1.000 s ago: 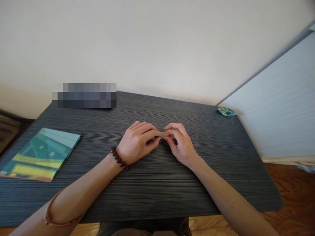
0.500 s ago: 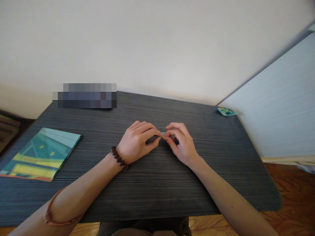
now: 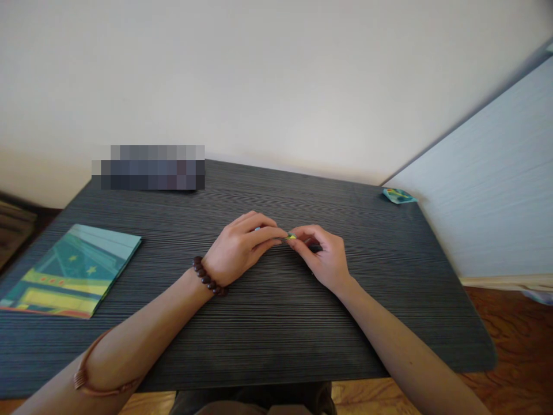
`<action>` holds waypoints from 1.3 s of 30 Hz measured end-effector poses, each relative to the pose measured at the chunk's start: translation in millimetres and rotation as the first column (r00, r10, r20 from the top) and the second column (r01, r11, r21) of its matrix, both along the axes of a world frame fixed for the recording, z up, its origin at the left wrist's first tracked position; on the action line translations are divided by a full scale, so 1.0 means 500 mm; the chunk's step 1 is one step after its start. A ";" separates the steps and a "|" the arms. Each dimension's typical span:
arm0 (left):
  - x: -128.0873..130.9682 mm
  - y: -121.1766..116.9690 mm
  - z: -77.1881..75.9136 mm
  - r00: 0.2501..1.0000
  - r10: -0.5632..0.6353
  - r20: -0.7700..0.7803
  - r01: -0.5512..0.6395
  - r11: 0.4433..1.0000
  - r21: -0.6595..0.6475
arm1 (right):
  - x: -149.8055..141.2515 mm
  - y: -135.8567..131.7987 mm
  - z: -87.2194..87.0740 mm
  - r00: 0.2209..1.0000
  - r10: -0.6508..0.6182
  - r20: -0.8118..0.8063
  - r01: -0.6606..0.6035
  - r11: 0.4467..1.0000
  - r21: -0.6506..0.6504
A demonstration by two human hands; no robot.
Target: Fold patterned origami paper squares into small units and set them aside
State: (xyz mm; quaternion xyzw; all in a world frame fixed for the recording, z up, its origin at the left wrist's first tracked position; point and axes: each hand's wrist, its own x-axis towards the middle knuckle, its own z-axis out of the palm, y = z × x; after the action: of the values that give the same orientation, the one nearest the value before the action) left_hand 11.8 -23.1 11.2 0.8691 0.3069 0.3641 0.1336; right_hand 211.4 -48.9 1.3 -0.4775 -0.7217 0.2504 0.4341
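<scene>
Between my fingertips, above the middle of the dark table, is a small folded piece of coloured paper (image 3: 292,236); only a green and yellow bit of it shows. My left hand (image 3: 246,242) pinches it from the left with thumb and forefinger, the other fingers curled over. From the right, my right hand (image 3: 323,253) pinches the same paper between thumb and forefinger. The fingertips nearly meet, and most of the paper is hidden by them. A dark bead bracelet (image 3: 208,278) circles my left wrist.
Sheets of printed green and yellow paper (image 3: 73,274) lie at the table's left. A small folded paper piece (image 3: 398,196) sits at the far right corner. A blurred-out object (image 3: 151,173) stands at the back left. Behind the table (image 3: 259,346) rises a wall (image 3: 276,86); a pale panel (image 3: 492,173) borders its right.
My right hand has lowered its raised fingers and shifted slightly. The paper between my fingertips has turned, showing more yellow and green. My left fingers reach a little farther right.
</scene>
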 end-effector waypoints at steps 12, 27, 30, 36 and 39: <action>-0.007 -0.001 -0.001 0.999 0.003 -0.035 -0.004 1.000 -0.021 | 0.005 0.003 -0.006 0.996 -0.081 -0.045 0.086 0.988 0.126; -0.001 -0.005 0.008 1.000 0.019 -0.022 -0.018 0.999 0.033 | 0.008 0.003 0.013 0.983 0.077 0.169 -0.117 0.963 0.242; 0.002 -0.007 0.009 0.999 0.035 -0.002 -0.035 0.999 0.024 | 0.006 0.002 0.016 0.982 0.084 0.171 -0.128 0.957 0.260; 0.003 -0.005 0.009 1.000 0.002 0.015 -0.002 1.000 0.020 | 0.004 0.000 0.003 0.991 -0.016 0.131 -0.025 0.952 0.305; 0.004 -0.002 0.014 0.999 -0.002 0.048 0.001 1.000 0.017 | 0.005 -0.002 0.000 0.994 -0.039 0.098 0.006 0.947 0.322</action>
State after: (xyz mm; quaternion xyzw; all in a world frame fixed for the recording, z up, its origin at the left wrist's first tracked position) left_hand 13.8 -24.3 18.4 0.8615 0.2997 0.3874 0.1337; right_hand 213.9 -49.7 1.1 -0.4210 -0.7687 0.0999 0.4710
